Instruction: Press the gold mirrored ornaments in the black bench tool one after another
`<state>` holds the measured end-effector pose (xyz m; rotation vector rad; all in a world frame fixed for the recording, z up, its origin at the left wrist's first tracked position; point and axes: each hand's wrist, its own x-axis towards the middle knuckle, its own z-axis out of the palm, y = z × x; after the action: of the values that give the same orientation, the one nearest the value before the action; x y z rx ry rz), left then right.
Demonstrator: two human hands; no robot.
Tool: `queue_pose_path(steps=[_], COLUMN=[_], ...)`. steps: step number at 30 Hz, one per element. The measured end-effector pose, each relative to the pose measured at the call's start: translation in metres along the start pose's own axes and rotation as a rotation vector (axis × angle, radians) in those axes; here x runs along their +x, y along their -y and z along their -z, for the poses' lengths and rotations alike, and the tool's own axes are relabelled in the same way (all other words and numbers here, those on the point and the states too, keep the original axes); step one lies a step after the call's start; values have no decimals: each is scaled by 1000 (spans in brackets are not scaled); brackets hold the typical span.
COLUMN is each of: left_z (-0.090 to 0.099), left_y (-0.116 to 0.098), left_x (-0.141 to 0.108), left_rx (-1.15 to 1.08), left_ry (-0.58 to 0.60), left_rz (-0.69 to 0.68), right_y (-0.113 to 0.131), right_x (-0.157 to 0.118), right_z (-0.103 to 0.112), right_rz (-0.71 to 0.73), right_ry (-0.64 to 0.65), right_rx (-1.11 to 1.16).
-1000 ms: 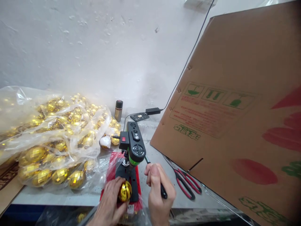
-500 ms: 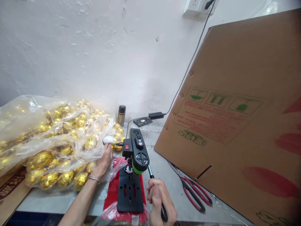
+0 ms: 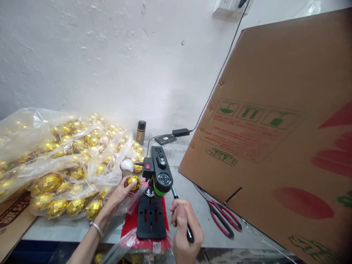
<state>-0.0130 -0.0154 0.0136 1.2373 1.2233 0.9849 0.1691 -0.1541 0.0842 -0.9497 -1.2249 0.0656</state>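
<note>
My left hand point(image 3: 124, 190) has its fingers closed around a gold mirrored ball point(image 3: 134, 183), just left of a small black bench drill press point(image 3: 162, 172). The press has a red switch on its side and a green ring under its head. My right hand point(image 3: 185, 227) is wrapped around the press's black lever handle point(image 3: 189, 234). Below the press head, its slotted black base plate point(image 3: 151, 222) lies on red plastic film point(image 3: 129, 229). A rounded white lump point(image 3: 127, 166) sits behind my left hand; I cannot tell what it is.
Many gold balls lie in a clear plastic bag point(image 3: 63, 161) at left. A spray can point(image 3: 141, 132), a phone-like slab point(image 3: 165, 139) and a power adapter point(image 3: 180, 132) stand near the wall. Red-handled scissors point(image 3: 224, 218) lie at right beside a large cardboard box point(image 3: 264, 176).
My left hand has drawn back from beside the white lump towards me, and a gold ball now shows in its fingers. My right hand stays on the lever handle. The view has shifted slightly.
</note>
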Motion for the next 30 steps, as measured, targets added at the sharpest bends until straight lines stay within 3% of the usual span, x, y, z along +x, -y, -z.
queue_pose_path(steps=[4, 8, 12, 24, 30], left_z=[-4, -16, -31, -49, -60], left_y=[14, 39, 56, 38, 47], left_x=[-32, -51, -61, -51, -48], left_rx=[-24, 27, 275, 573, 621], left_ry=[77, 39, 80, 183, 134], left_rz=[14, -133, -275, -462, -483], right_y=[14, 20, 19, 15, 16], right_x=[15, 24, 23, 16, 16], right_z=[-6, -7, -6, -2, 0], right_rz=[-62, -107, -101, -62, -25], right_ry=[-37, -41, -39, -1, 29], right_rx=[-9, -50, -49, -40, -51])
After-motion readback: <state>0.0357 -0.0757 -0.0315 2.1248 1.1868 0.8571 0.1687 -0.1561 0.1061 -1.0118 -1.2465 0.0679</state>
